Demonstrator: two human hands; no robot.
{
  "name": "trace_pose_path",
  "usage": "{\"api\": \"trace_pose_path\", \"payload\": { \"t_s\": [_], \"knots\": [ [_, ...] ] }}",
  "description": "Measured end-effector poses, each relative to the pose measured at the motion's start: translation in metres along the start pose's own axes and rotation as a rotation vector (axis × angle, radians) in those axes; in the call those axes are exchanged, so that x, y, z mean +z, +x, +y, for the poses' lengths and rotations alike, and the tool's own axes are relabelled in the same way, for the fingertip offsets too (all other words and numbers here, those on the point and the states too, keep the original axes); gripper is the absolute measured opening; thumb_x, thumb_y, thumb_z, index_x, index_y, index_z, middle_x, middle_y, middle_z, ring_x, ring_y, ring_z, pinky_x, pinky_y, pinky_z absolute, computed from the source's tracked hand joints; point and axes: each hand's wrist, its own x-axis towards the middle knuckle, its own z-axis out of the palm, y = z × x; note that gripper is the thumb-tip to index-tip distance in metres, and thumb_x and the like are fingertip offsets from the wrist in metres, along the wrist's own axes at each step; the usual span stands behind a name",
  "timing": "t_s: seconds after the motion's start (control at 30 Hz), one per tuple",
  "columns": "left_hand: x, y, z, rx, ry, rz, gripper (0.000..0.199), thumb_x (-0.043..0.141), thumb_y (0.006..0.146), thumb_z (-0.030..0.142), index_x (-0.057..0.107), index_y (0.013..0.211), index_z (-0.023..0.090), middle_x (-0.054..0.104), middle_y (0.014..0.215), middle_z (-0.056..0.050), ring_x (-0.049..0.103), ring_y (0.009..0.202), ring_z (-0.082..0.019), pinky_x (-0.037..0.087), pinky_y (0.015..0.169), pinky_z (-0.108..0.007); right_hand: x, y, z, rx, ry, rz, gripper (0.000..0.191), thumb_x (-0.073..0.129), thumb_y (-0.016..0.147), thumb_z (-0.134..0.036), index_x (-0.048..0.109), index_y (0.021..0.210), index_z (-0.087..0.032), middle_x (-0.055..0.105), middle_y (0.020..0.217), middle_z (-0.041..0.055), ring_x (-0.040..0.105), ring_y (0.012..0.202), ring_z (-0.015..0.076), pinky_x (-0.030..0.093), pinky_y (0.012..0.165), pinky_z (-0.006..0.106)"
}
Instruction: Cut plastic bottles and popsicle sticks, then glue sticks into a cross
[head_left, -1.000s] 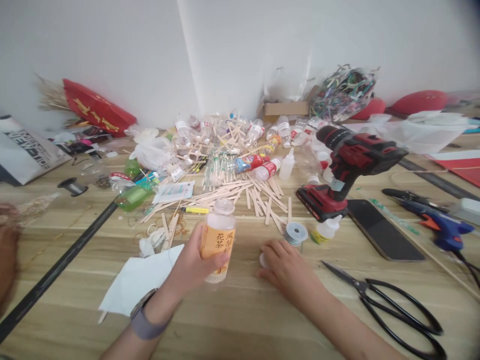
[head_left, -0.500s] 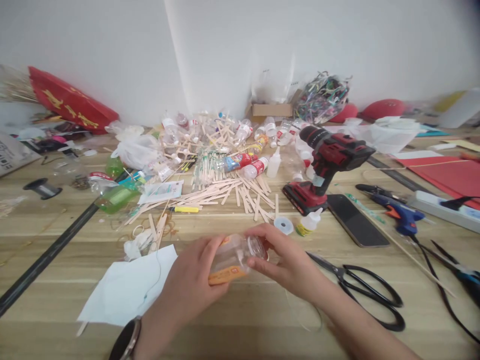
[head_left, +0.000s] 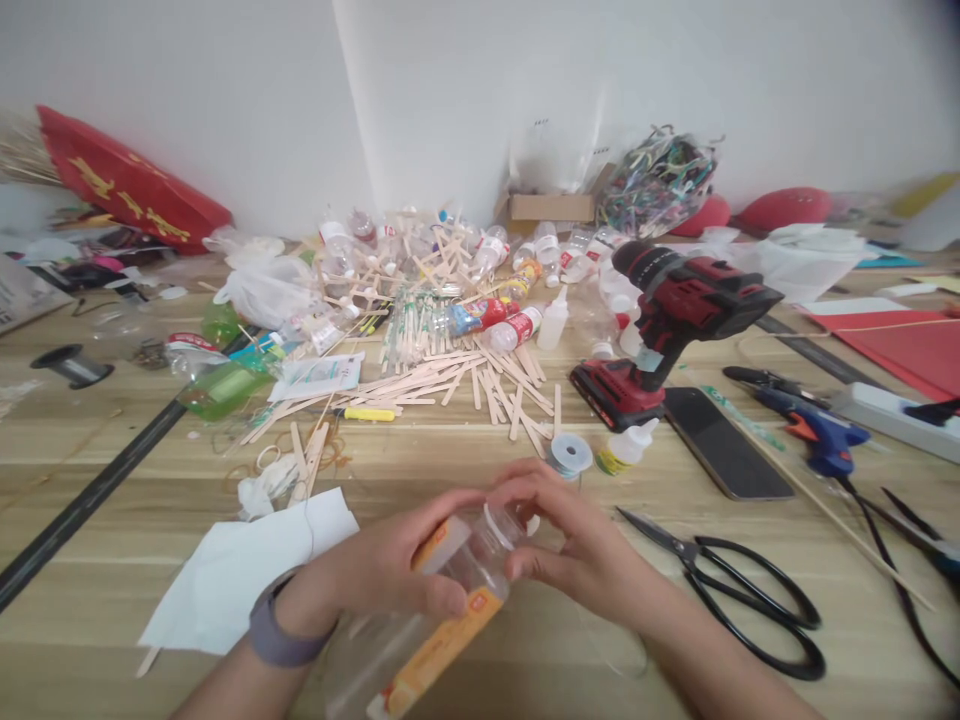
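**Wooden table point(head_left: 420, 460), one clear bottle point(head_left: 484, 567)**

Clear bottle: six o'clock, tilted, neck toward one. Your left hand point(head_left: 382, 567): clamped round its labelled body. Your right hand point(head_left: 574, 530): fingers closed on its neck. Black scissors point(head_left: 686, 553): four o'clock.

one view, worn on the head, looks forward and down from above both hands, close over them, across the tabletop to the pale wall point(head_left: 225, 90)

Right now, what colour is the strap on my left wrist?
The strap is greyish purple, showing best in the head view.
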Motion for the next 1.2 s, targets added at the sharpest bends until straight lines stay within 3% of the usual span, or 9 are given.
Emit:
{"api": "trace_pose_path", "payload": {
  "t_s": [0.17,0.3,0.47,0.6,0.73,0.87,1.2],
  "knots": [
    [0.003,0.005,-0.017,-0.036,-0.067,0.057,0.080,0.077,0.075,0.047,0.044,0.144,0.024,0.060,0.137,-0.008,0.058,0.121,-0.032,0.044,0.103,-0.042,0.004,-0.002,0.008,0.013,-0.147,0.123,0.037,0.056,0.093,-0.054,0.065,0.109,-0.022,0.068,0.087,0.0046,0.065,0.074,0.0151,0.053,0.067,0.026],
    [0.009,0.004,-0.024,-0.090,-0.054,0.174,0.085,0.074,0.077,0.053,0.037,0.149,0.026,0.051,0.148,-0.009,0.047,0.134,-0.032,0.036,0.112,-0.046,0.010,-0.005,0.008,-0.016,-0.292,0.223,0.013,0.059,0.096,-0.028,0.068,0.104,-0.022,0.072,0.087,0.0033,0.068,0.076,0.0146,0.055,0.065,0.023],
    [0.020,0.000,-0.017,-0.189,0.086,0.266,0.080,0.071,0.080,0.050,0.034,0.150,0.034,0.044,0.154,-0.003,0.037,0.143,-0.031,0.029,0.118,-0.048,0.014,-0.005,0.005,-0.107,-0.381,0.279,0.017,0.060,0.092,-0.012,0.069,0.104,-0.019,0.074,0.092,0.0045,0.071,0.083,0.0130,0.056,0.072,0.018],
    [0.028,-0.003,-0.007,-0.248,0.145,0.277,0.080,0.068,0.083,0.048,0.030,0.152,0.033,0.040,0.157,-0.004,0.036,0.144,-0.031,0.029,0.117,-0.049,0.017,-0.005,0.004,-0.085,-0.426,0.291,0.017,0.059,0.091,-0.011,0.069,0.103,-0.017,0.075,0.092,0.0062,0.071,0.081,0.0133,0.058,0.071,0.018],
    [0.029,-0.008,-0.005,-0.212,0.222,0.236,0.083,0.060,0.086,0.052,0.020,0.156,0.031,0.033,0.160,-0.007,0.035,0.144,-0.032,0.029,0.117,-0.052,0.018,-0.007,0.002,-0.052,-0.435,0.271,0.019,0.055,0.092,-0.013,0.069,0.104,-0.017,0.075,0.093,0.0075,0.072,0.081,0.0144,0.057,0.058,0.016],
    [0.026,-0.011,-0.007,-0.181,0.251,0.209,0.080,0.060,0.087,0.047,0.021,0.155,0.032,0.032,0.160,-0.006,0.034,0.143,-0.033,0.029,0.117,-0.053,0.016,-0.008,0.003,0.008,-0.415,0.226,0.020,0.055,0.092,-0.015,0.070,0.103,-0.019,0.076,0.095,0.0074,0.072,0.081,0.0150,0.054,0.049,0.015],
    [0.039,-0.004,0.001,-0.255,0.417,0.217,0.081,0.063,0.080,0.032,0.030,0.154,0.026,0.043,0.149,-0.012,0.043,0.135,-0.035,0.035,0.112,-0.053,0.024,-0.008,0.003,0.127,-0.378,0.165,0.016,0.052,0.089,-0.014,0.066,0.092,-0.021,0.071,0.080,0.0035,0.071,0.070,0.0151,0.057,0.062,0.022]
  ]
}}
